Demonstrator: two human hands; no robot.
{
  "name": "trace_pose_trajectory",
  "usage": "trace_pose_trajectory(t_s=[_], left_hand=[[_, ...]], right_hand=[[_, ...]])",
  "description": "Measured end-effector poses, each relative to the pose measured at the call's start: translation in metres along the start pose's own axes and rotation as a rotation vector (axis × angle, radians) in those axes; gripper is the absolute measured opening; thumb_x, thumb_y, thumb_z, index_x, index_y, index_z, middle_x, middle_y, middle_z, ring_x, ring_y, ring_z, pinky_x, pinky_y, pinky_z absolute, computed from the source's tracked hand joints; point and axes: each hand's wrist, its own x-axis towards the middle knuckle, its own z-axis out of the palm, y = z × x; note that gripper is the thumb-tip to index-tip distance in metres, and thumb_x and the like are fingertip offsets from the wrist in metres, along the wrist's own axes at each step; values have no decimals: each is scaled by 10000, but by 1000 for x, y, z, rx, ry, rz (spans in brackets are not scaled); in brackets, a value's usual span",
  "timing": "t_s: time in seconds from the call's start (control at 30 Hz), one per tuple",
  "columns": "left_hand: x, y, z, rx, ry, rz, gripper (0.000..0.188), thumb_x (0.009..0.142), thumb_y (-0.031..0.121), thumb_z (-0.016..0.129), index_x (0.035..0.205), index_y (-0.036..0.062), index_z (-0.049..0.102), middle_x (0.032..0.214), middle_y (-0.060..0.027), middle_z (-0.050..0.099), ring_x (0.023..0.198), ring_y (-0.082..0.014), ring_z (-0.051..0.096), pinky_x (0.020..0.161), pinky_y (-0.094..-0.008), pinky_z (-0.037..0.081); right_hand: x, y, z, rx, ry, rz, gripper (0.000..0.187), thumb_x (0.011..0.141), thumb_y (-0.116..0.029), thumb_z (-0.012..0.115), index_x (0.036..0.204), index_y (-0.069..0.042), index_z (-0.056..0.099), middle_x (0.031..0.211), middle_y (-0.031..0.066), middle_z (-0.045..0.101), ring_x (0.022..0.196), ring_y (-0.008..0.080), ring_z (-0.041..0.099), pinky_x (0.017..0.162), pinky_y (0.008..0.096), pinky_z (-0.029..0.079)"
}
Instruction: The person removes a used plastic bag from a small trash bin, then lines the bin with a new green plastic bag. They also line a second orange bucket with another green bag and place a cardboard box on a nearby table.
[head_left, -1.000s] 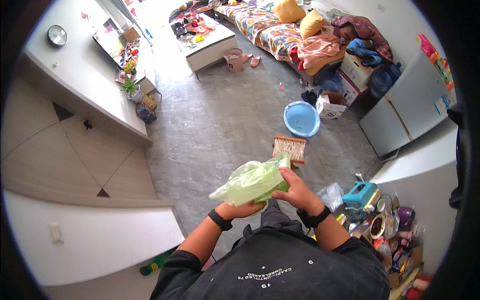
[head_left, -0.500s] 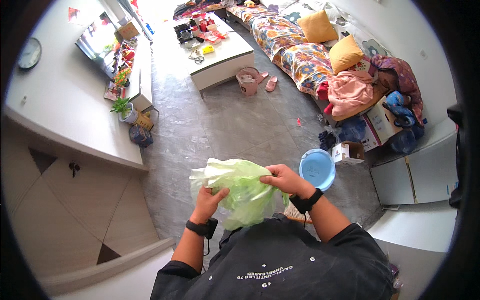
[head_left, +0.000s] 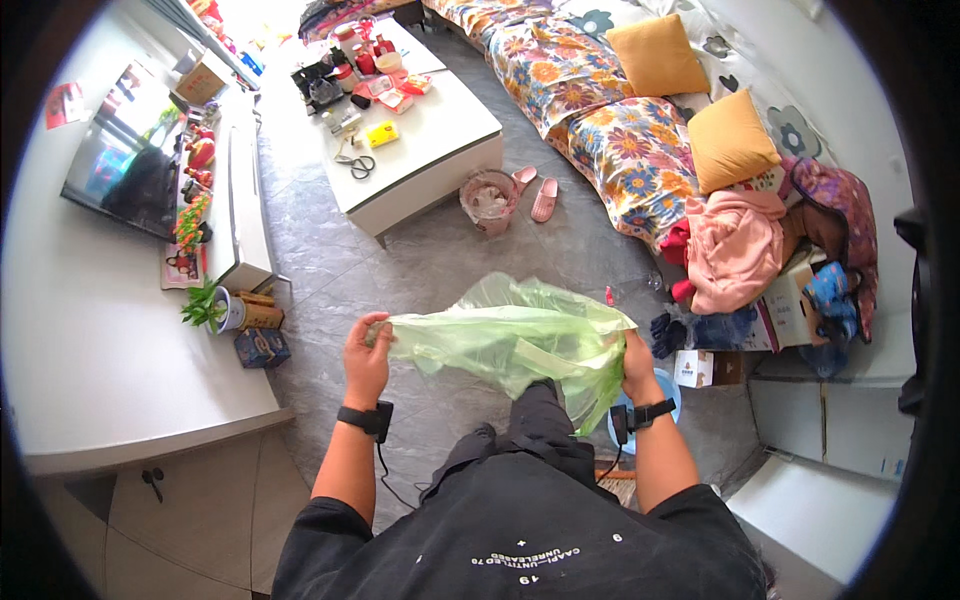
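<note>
A thin, see-through green plastic bag [head_left: 510, 335] is stretched sideways in front of my body. My left hand [head_left: 367, 350] pinches its left end between thumb and fingers. At the other end my right hand [head_left: 637, 365] is closed on the bag's edge, its fingertips partly hidden by the film. Loose folds of the bag hang below and bulge upward between the hands. Both wrists carry black straps with small boxes and cables.
Partly behind my right hand is a blue basin [head_left: 664, 385] on the floor. A pink trash bin [head_left: 489, 203] and pink slippers [head_left: 543, 200] are beside the white coffee table [head_left: 430, 160]. The flowered sofa [head_left: 620, 150] runs along the right; a white box [head_left: 694, 369] lies near the basin.
The bag was bunched up between close hands; now my hands are far apart and it is pulled out wide. My view has moved forward toward the coffee table.
</note>
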Motion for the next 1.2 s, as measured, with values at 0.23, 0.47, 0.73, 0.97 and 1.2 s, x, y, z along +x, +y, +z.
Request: trace_pose_trajectory(t_s=[0.23, 0.47, 0.73, 0.97, 1.2], left_hand=[[170, -57, 62, 198, 85, -86, 183, 946, 205, 679, 969, 25, 650, 870, -40, 642, 778, -128, 594, 684, -279, 489], [321, -155, 98, 344, 56, -76, 329, 971, 253, 648, 809, -26, 583, 752, -100, 515, 709, -212, 509, 669, -332, 423], [447, -267, 158, 275, -338, 94, 313, 797, 194, 817, 804, -2, 574, 804, -127, 562, 734, -263, 563, 662, -349, 465], [469, -272, 155, 203, -897, -69, 392, 786, 281, 794, 1090, 89, 639, 794, -115, 662, 688, -303, 650, 645, -351, 514], [541, -420, 198, 1100, -658, -271, 508, 924, 579, 567, 1170, 159, 712, 1119, -160, 709, 1067, -373, 653, 901, -461, 519]], right_hand=[[241, -44, 22, -148, -241, 150, 347, 1029, -330, 522, 1136, -26, 649, 1055, 51, 694, 927, 172, 649, 838, 333, 520], [463, -89, 77, -879, -571, 83, 412, 866, -345, 789, 1109, -35, 672, 990, 26, 687, 874, 121, 588, 827, 311, 491], [700, -97, 282, -907, -231, -1361, 282, 802, -150, 765, 1018, -42, 620, 936, 127, 624, 911, 329, 614, 816, 404, 493], [801, 4, 349, -1528, -388, -1483, 210, 867, -193, 678, 1077, -208, 664, 1215, -41, 672, 1275, 174, 531, 1076, 516, 295], [809, 107, 184, -1181, -115, -571, 276, 917, -239, 634, 1109, -44, 676, 996, 177, 709, 932, 352, 676, 822, 421, 530]])
